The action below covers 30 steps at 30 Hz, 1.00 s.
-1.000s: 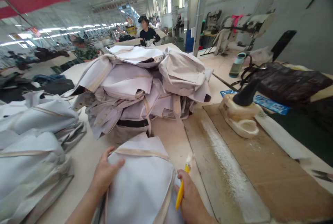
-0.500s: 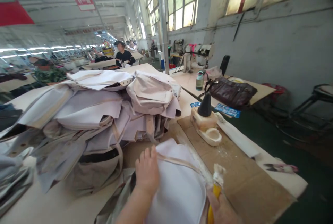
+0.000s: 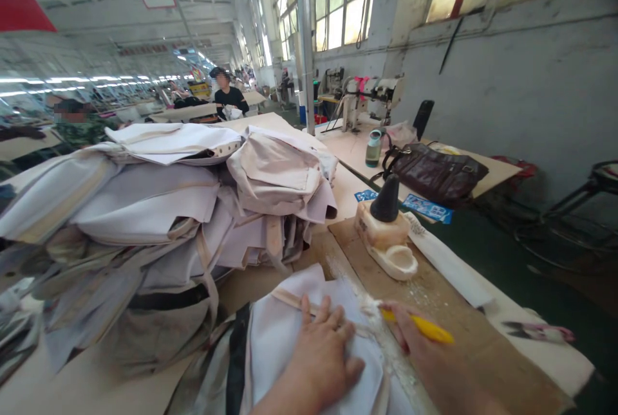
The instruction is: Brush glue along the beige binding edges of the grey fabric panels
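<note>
My left hand [image 3: 322,354] lies flat with fingers spread on a white fabric bag piece [image 3: 270,338], which has a beige strip and a dark edge along its left side. In my right hand [image 3: 420,350] is a brush with a yellow handle [image 3: 437,330]. Its pale bristle end points left and meets the right edge of the bag piece. Under that edge runs a sheet of brown cardboard [image 3: 463,344], smeared white along its left part. Beyond my right hand stands a glue-stained pot [image 3: 379,228] with a black cone top [image 3: 386,199] and a round pale opening.
A tall heap of white and beige bag pieces [image 3: 145,202] fills the table's left side. Pink-handled snips [image 3: 541,331] lie at the right edge. Farther back are a brown handbag [image 3: 437,170], a bottle [image 3: 373,148] and a sewing machine [image 3: 371,93]. Two other people sit beyond.
My left hand has moved right, from the bag piece's left edge onto its middle, fingers now spread. The brush has swung from upright to nearly level, its bristles now at the piece's right edge.
</note>
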Each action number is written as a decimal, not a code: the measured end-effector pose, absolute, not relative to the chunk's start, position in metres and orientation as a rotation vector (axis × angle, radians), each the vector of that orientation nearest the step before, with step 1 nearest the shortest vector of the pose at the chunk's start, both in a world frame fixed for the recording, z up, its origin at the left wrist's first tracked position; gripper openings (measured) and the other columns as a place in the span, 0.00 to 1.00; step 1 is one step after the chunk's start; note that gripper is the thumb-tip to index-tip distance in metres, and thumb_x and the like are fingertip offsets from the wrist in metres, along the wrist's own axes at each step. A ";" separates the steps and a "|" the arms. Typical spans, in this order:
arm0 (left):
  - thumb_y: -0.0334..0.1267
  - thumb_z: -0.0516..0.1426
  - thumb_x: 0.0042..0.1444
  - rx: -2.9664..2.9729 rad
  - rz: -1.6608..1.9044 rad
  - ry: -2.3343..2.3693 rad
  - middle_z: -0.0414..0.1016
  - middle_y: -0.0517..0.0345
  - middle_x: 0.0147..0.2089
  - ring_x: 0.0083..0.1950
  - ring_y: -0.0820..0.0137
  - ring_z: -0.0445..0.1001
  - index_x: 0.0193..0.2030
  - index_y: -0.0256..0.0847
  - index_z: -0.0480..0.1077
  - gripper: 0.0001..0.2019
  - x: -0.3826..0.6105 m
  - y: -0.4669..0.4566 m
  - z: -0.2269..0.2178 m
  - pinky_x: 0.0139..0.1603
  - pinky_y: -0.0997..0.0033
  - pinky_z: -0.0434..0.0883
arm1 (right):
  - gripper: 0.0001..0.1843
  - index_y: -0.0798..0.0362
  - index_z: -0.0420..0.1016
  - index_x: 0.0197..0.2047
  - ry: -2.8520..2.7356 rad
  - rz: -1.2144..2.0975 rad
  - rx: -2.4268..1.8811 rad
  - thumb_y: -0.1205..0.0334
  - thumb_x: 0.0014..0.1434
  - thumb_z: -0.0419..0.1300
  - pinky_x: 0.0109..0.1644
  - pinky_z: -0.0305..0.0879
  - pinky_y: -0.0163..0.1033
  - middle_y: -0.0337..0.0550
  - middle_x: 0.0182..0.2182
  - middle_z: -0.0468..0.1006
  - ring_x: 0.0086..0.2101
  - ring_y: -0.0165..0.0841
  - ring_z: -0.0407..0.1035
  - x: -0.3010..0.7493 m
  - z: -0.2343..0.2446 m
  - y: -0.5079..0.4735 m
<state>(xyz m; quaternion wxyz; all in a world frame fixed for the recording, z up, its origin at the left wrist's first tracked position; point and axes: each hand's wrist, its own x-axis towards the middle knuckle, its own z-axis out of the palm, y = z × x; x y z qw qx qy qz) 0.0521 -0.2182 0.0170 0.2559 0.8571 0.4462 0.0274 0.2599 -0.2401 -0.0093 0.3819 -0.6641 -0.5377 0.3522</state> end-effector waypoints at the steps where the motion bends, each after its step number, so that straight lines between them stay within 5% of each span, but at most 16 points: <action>1: 0.55 0.49 0.53 2.323 0.076 1.207 0.57 0.57 0.62 0.65 0.56 0.42 0.56 0.52 0.61 0.24 0.052 -0.218 0.018 0.58 0.43 0.20 | 0.22 0.55 0.72 0.32 -1.298 0.974 -1.714 0.48 0.59 0.45 0.23 0.63 0.34 0.37 0.14 0.65 0.17 0.32 0.64 0.253 -0.004 -0.223; 8: 0.57 0.50 0.52 2.338 0.088 1.221 0.59 0.54 0.60 0.65 0.56 0.44 0.54 0.46 0.62 0.26 0.054 -0.217 0.018 0.58 0.43 0.19 | 0.19 0.54 0.66 0.24 -1.331 0.977 -1.620 0.49 0.56 0.48 0.26 0.60 0.35 0.38 0.17 0.65 0.21 0.31 0.62 0.214 -0.024 -0.131; 16: 0.57 0.50 0.52 2.322 0.114 1.224 0.58 0.52 0.61 0.65 0.55 0.43 0.57 0.44 0.60 0.29 0.051 -0.217 0.012 0.59 0.43 0.20 | 0.21 0.54 0.62 0.20 -1.351 1.101 -1.842 0.48 0.56 0.48 0.20 0.51 0.33 0.34 0.13 0.58 0.16 0.28 0.55 0.245 -0.023 -0.210; 24: 0.57 0.51 0.51 2.386 0.086 1.245 0.61 0.52 0.58 0.64 0.56 0.46 0.52 0.44 0.63 0.25 0.054 -0.217 0.013 0.60 0.42 0.23 | 0.22 0.53 0.62 0.22 -1.455 0.904 -1.617 0.45 0.57 0.47 0.27 0.56 0.34 0.36 0.18 0.62 0.22 0.29 0.60 0.221 -0.020 -0.137; 30: 0.55 0.52 0.51 2.404 0.111 1.246 0.61 0.53 0.58 0.64 0.57 0.47 0.51 0.45 0.64 0.24 0.054 -0.214 0.009 0.59 0.41 0.23 | 0.22 0.54 0.64 0.21 -1.414 1.062 -1.757 0.47 0.58 0.47 0.20 0.51 0.33 0.33 0.14 0.57 0.17 0.27 0.56 0.249 -0.017 -0.230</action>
